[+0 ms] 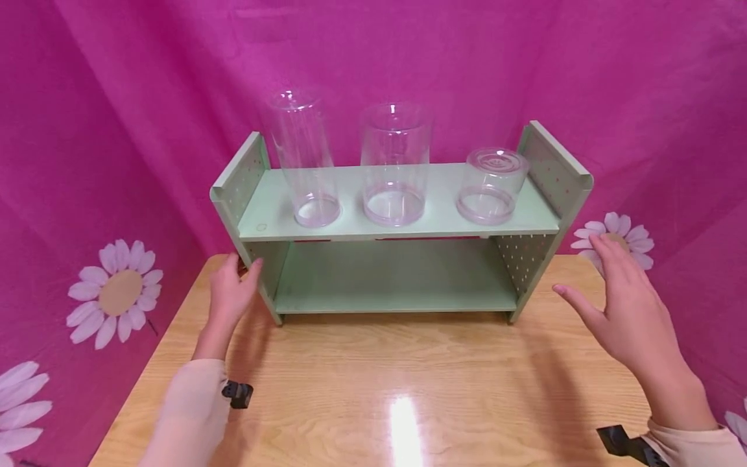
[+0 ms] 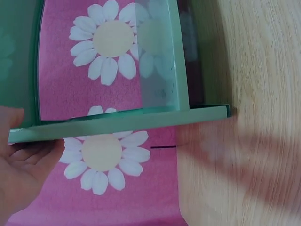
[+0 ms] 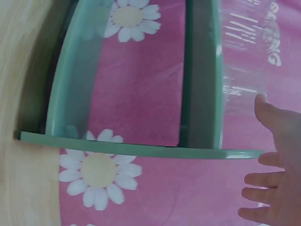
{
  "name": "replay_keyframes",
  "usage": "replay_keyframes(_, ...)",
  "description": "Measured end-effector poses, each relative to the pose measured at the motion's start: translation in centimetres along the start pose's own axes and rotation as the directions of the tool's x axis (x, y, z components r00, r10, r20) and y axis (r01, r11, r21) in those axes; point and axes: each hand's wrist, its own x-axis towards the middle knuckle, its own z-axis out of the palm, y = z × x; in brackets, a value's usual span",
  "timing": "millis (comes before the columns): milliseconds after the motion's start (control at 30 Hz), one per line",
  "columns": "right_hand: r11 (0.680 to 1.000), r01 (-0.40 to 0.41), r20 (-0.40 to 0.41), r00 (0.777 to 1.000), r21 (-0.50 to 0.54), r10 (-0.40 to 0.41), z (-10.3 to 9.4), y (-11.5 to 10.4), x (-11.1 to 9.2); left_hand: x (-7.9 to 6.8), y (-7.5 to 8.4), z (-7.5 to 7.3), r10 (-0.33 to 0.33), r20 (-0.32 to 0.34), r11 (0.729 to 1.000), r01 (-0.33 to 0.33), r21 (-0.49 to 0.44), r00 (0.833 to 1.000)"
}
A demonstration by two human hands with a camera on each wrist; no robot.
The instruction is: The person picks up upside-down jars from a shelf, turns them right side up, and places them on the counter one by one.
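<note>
A pale green two-tier shelf (image 1: pixel 397 285) stands on the wooden table. Along its upper board are three clear cylinders: a tall narrow one (image 1: pixel 306 149) at left, a wider one (image 1: pixel 395 159) in the middle and a short one (image 1: pixel 493 185) with a ringed flat top at right. My left hand (image 1: pixel 229 295) grips the left side panel (image 2: pixel 122 123), thumb on the inner side and fingers on the outer side. To the right of the shelf, my right hand (image 1: pixel 633 311) is raised with fingers spread and thumb apart, holding nothing. In the right wrist view its fingers overlap the end of the right side panel (image 3: pixel 141 149).
The wooden table (image 1: pixel 362 376) extends in front of the shelf, with a bright light reflection near its front. Magenta cloth (image 1: pixel 192 78) with large white daisies hangs behind and at both sides. Black wrist mounts (image 1: pixel 238 394) sit at both sleeves.
</note>
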Motion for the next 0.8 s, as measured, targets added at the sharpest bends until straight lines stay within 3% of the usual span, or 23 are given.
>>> replay_keyframes(200,0.999,0.006,-0.049,0.999,0.034,-0.004,-0.9,-1.6,-0.1,-0.2,-0.3,1.0,0.058,-0.144,0.998,-0.052,0.045,0.988)
replay_keyframes(567,0.991,0.090,-0.157,0.985,0.094,-0.075,-1.9,-3.8,1.0,0.0,-0.7,1.2,0.098,-0.163,0.995,-0.092,0.043,0.982)
replay_keyframes(800,0.989,0.094,-0.144,0.987,0.114,-0.077,-1.7,-4.4,2.9,0.4,-0.6,0.6,0.037,-0.142,0.999,-0.034,0.021,0.989)
